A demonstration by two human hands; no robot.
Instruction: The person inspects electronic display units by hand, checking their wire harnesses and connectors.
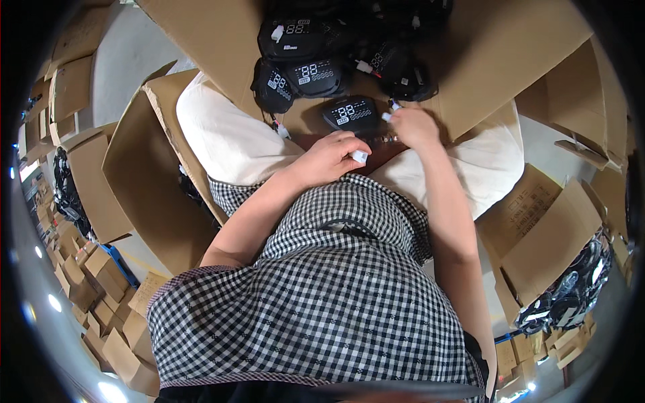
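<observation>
Head view: the nearest black display unit [351, 113], the landmark here, lies face up on a cardboard sheet [208, 27], just beyond the person's lap. Nearer the person than this unit, the left hand [330, 158] is closed around a white plug [360, 156]; immediately to the unit's right, the right hand [413, 127] pinches a pale connector [387, 117] between thumb and finger. Fine strands near the right hand are too blurred to identify. Beyond the landmark unit lies a heap of similar display units [319, 76], with a loose red-and-white lead [366, 68] among them. Risk, as judged: a pull on either held part could strain its wiring if the lead snags in the heap; a misaligned plug could bend its contacts; units sliding together could scratch their faces. Containers: well left of the landmark unit stands an open cardboard box [138, 148], its dark contents mostly hidden; well to the unit's right and nearer the person, a flapped carton [554, 252] shows black cable bundles [571, 285], apparently in clear wrapping.
</observation>
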